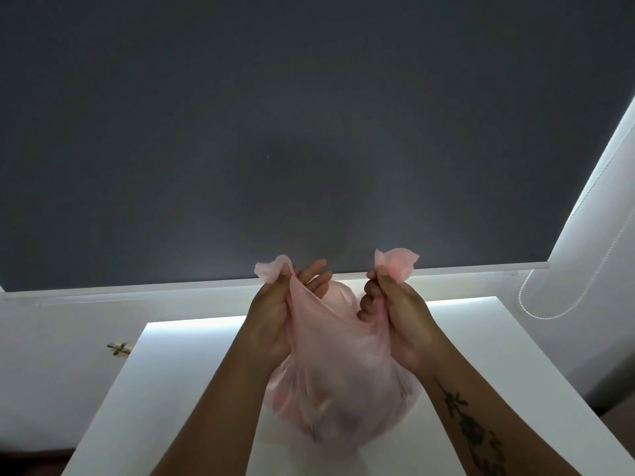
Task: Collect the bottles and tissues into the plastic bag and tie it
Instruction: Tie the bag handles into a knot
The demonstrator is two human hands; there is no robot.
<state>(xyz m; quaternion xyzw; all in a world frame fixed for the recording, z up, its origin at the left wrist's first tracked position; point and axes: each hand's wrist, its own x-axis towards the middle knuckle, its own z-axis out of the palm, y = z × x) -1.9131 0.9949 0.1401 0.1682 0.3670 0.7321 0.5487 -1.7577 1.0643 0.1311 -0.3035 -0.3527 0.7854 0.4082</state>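
White table (481, 355); on it a bulging pink plastic bag (343, 400), contents indistinct

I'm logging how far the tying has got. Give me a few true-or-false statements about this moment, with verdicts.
1. The left hand and the right hand each pinch one end of the pink plastic bag. True.
2. The bag is already knotted. False: its two ends are held apart, with no knot.
3. The bag is over the white table. True.
4. Loose bottles stand on the table. False: none show there.
5. The tattoo is on the left forearm. False: it is on the right one.
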